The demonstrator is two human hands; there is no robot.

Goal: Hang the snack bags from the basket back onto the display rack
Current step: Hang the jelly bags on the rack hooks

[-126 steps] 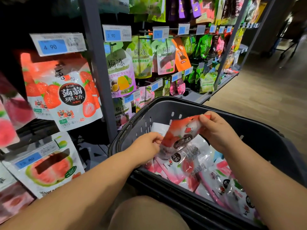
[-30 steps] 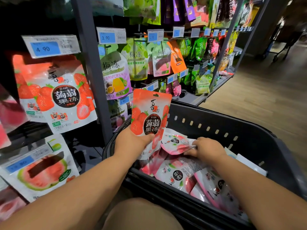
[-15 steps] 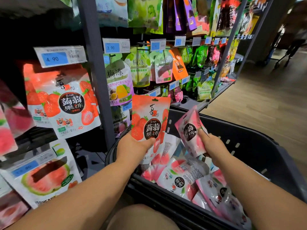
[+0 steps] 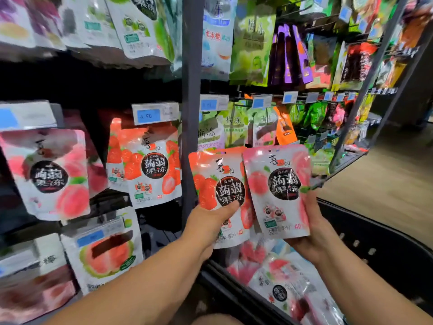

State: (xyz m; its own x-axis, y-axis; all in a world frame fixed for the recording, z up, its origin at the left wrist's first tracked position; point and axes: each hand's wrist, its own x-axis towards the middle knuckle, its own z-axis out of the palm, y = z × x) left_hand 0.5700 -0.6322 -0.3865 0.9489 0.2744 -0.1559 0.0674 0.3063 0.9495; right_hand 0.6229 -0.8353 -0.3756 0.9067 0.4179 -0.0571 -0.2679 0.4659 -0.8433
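**A:** Head view. Anything in the hands?

**B:** Grips a strawberry jelly bag (image 4: 220,184) low down with the left hand (image 4: 207,222), thumb pressed across the front. Cradles a peach jelly bag (image 4: 278,188) from below and behind with the right hand (image 4: 314,240). Holds both upright, side by side, edges overlapping, above the basket (image 4: 386,254) and just in front of the display rack (image 4: 191,90).

**A:** On a hook yet?

**B:** Neither. Clear of every peg; no contact with the rack visible.

**A:** Matching stock located?

**B:** Yes. Hanging strawberry bags (image 4: 152,167) under the 4.90 price tag (image 4: 154,113), just left of the upright. Hanging peach bags (image 4: 46,174) further left.

**A:** Left to do?

**B:** Judged early to midway. Several loose pouches (image 4: 281,277) lying in the basket bottom; too blurred to count. Must thread both hang holes onto the matching pegs, then go back for the rest.
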